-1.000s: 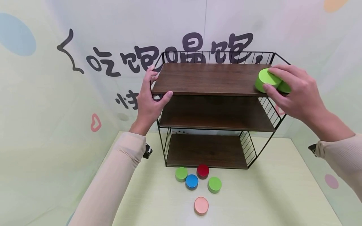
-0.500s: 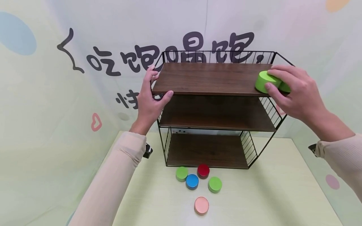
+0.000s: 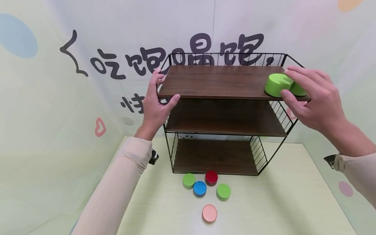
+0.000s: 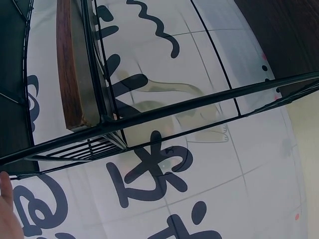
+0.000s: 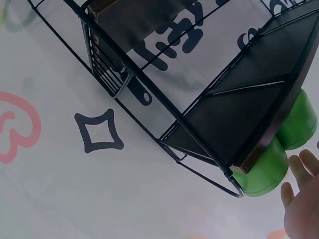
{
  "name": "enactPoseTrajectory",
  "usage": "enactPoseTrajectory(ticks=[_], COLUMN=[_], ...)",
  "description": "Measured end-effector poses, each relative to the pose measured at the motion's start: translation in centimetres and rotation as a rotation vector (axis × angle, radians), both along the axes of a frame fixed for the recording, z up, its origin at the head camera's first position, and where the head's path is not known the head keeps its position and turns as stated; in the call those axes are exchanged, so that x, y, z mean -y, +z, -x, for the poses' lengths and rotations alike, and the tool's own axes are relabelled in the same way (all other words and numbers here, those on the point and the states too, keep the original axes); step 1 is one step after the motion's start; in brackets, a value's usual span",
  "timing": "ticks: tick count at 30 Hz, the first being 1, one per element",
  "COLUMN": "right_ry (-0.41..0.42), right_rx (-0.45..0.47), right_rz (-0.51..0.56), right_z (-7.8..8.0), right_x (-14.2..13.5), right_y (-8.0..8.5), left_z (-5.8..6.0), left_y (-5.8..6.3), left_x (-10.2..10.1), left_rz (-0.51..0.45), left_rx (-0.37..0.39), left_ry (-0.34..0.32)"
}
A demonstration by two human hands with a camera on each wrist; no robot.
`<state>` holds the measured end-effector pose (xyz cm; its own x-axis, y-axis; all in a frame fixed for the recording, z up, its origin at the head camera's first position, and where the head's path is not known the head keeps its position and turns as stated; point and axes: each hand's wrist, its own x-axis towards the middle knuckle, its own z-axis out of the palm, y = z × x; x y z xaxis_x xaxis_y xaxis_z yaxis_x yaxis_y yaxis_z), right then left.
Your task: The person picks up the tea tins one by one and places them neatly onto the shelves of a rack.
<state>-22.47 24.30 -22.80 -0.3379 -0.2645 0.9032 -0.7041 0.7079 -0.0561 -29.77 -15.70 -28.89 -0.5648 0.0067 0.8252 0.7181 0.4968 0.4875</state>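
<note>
In the head view, my left hand (image 3: 155, 101) grips the left end of the top board of a three-tier shelf rack (image 3: 223, 81), thumb at the front edge and fingers by the side wire. A fingertip (image 4: 5, 181) shows beside the frame in the left wrist view. Two lime-green round cylinders sit side by side at the top board's right end: the left one (image 3: 276, 85) is in fuller view, the other (image 3: 298, 89) partly hidden behind my right hand (image 3: 317, 98). That hand is beside them with loosely bent fingers; the right wrist view shows a small gap from the nearest cylinder (image 5: 264, 172).
On the pale table (image 3: 279, 195), before the rack, lie round discs: green (image 3: 189, 180), blue (image 3: 199, 189), red (image 3: 211, 178), another green (image 3: 223, 192) and pink (image 3: 209, 213). Printed cloth walls (image 3: 73, 114) enclose the back and sides. Black wire rails edge the rack.
My right hand has loosened from the left green cylinder and drawn back a little to the right, showing more of both cylinders. The left hand stays where it was.
</note>
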Motion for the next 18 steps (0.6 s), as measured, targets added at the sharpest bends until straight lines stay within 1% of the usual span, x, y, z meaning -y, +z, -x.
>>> enactPoseTrajectory(ticks=[4,9,12,15,18], right_ry=[0.023,0.054,0.081,0.107,0.136], right_rx=[-0.039,-0.077,-0.124,-0.167,-0.179], right_rz=[0.081,0.113,0.131,0.136,0.120], right_z=[-1.2,-2.5,-2.8,-2.9,-3.1], right_x=[0.6,1.1,1.4,1.7,1.8], right_y=[-0.1,-0.8,-1.6,-2.8,-4.3], left_z=[0.1,0.1,0.0,0.0,0.0], left_y=[-0.1,0.0,0.0,0.0,0.0], left_x=[0.0,0.0,0.0,-0.1,0.0], left_rz=[-0.004,0.002,0.003,0.002,0.001], left_rx=[-0.014,-0.008,-0.007,-0.007,-0.010], left_ry=[-0.002,0.006,0.007,0.005,0.006])
